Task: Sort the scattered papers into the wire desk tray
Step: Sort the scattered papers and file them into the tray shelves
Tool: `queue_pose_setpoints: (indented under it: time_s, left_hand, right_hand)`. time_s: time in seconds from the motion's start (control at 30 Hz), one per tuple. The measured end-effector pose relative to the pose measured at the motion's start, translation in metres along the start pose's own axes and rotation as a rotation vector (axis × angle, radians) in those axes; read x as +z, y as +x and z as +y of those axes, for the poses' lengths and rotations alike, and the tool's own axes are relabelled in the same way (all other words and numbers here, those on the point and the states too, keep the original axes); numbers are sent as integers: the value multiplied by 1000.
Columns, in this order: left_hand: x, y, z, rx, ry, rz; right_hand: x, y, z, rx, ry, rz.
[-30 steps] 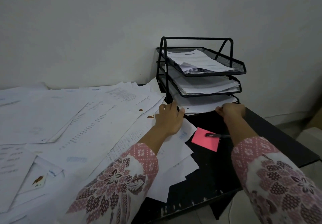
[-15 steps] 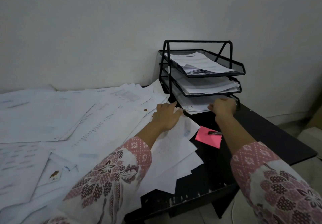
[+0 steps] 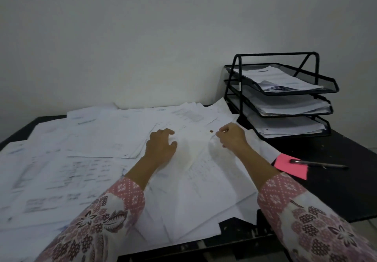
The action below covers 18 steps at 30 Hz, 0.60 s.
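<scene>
Scattered white papers (image 3: 98, 149) cover most of the black table (image 3: 336, 192). The black three-tier wire desk tray (image 3: 276, 53) stands at the back right against the wall, with a stack of paper in each tier. My left hand (image 3: 161, 147) rests on the papers left of centre, its fingers bent with the tips on a sheet. My right hand (image 3: 232, 137) is just left of the tray's bottom tier, thumb and fingers pinched on the edge of a loose sheet (image 3: 195, 151) that bulges up between the two hands.
A pink sticky note (image 3: 289, 166) lies on the bare table to the right, with a dark pen (image 3: 318, 164) across it. Sheets overhang the table's front edge (image 3: 204, 245). The white wall stands close behind the table and the tray.
Both hands have drawn back from the tray's bottom tier and moved left onto the scattered papers. My view has swung left, so the tray now sits at the right.
</scene>
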<state>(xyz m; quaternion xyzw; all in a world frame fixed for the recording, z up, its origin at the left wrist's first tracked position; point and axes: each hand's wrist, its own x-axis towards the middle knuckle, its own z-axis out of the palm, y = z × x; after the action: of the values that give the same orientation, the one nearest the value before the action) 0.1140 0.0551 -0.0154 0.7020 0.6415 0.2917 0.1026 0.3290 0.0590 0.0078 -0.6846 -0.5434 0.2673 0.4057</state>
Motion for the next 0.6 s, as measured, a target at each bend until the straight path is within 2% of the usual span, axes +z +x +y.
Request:
queue_pose_setpoints:
  time_s: [0.17,0.33,0.47,0.6]
  left_hand:
    - [-25,-7,-44,-123,158,56]
    - [-32,-9,-76,-169,237,34]
    - [-27,-10,-85,-139,222,94]
    - [-26,-10,-86,-108,230,119]
  right_hand:
    - [40,-13,-18,-28,-292,-153]
    - [69,-14,-35,24,-444,-131]
    - [80,-14,-44,156,-347,-97]
    - [84,-11,-45,249,-4,-27]
